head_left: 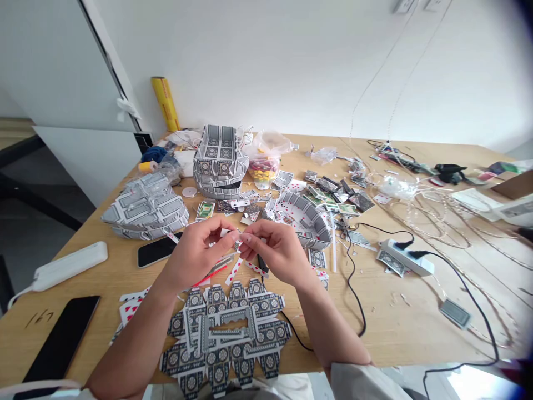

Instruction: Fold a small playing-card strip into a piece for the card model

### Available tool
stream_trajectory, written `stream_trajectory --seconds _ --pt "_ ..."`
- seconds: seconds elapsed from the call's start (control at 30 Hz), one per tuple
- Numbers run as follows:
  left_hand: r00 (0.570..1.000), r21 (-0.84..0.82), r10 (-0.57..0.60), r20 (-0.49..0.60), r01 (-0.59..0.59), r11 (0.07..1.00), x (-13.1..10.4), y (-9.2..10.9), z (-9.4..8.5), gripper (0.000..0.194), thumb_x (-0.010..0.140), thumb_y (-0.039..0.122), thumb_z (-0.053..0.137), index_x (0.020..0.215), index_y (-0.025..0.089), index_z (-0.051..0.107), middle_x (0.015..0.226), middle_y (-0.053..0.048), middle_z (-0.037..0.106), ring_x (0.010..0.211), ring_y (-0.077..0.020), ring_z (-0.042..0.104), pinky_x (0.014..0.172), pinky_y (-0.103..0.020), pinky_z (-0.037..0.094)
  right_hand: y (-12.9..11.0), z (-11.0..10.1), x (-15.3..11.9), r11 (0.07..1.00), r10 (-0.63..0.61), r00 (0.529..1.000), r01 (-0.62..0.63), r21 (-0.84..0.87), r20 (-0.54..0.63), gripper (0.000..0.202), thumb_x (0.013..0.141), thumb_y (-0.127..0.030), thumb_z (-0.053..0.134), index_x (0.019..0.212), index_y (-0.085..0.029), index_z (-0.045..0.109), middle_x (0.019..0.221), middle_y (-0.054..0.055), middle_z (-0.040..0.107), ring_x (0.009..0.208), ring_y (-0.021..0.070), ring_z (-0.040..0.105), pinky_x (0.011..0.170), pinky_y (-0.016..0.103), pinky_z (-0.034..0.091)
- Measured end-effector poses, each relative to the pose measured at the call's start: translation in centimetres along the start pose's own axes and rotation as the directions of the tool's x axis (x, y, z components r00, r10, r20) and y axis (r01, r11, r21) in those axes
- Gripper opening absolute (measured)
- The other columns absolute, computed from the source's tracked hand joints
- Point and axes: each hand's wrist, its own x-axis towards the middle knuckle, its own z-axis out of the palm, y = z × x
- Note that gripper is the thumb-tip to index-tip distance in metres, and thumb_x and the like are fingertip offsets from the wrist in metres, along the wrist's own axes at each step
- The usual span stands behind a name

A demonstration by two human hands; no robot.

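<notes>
Both hands, left (200, 250) and right (277, 250), pinch what looks like a card scrap (237, 243) above the near card panel (227, 339).

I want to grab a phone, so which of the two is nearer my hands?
The phone just left of your left hand; the other lies farther left, nearer your body.

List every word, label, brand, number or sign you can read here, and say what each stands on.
"167", or close to it: handwritten on the wooden table; the digits are uncertain.
Red pips, no readable index: playing cards by the left forearm.
Too small or blurred to read: any print on the yellow roll and green-printed card.
</notes>
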Motion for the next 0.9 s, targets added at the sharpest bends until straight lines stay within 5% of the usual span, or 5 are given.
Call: stream_trajectory --seconds 0.27,0.47,0.9 --pt "1.000 -0.039 -0.009 0.005 0.009 0.999 0.20 0.03 0.39 0.027 0.102 0.045 0.070 0.090 0.021 0.073 0.067 0.003 0.061 0.059 -0.0116 0.053 0.052 -0.022 0.041 -0.38 -0.18 0.13 0.991 0.078 0.997 -0.080 0.111 0.019 0.037 0.088 -0.053 0.090 0.086 -0.019 0.076 0.074 0.003 0.079 0.062 0.0162 0.077 0.060 0.028 0.064" --pt "0.997 -0.098 -0.038 -0.073 0.030 0.995 0.26 -0.45 -0.05 0.028 0.100 0.045 0.073 0.087 0.020 0.072 0.067 0.003 0.060 0.057 -0.0108 0.053 0.053 -0.022 0.043 -0.21 -0.46 0.09 0.990 0.109 0.994 -0.110 0.090 0.012 0.044 0.099 -0.062 0.076 0.094 -0.018 0.077 0.086 0.008 0.084 0.069 0.0185 0.082 0.064 0.029 0.068" --pt "0.998 -0.114 -0.052 -0.046 0.046 0.992 0.25 -0.31 0.26 0.031 0.097 0.044 0.078 0.079 0.020 0.075 0.067 0.001 0.069 0.053 -0.0090 0.056 0.048 -0.018 0.045 0.10 -0.11 -0.19 0.996 -0.020 0.999 0.016 -0.083 -0.044 0.038 0.107 -0.048 0.069 0.082 -0.021 0.073 0.074 0.003 0.080 0.064 0.0157 0.078 0.062 0.028 0.065"
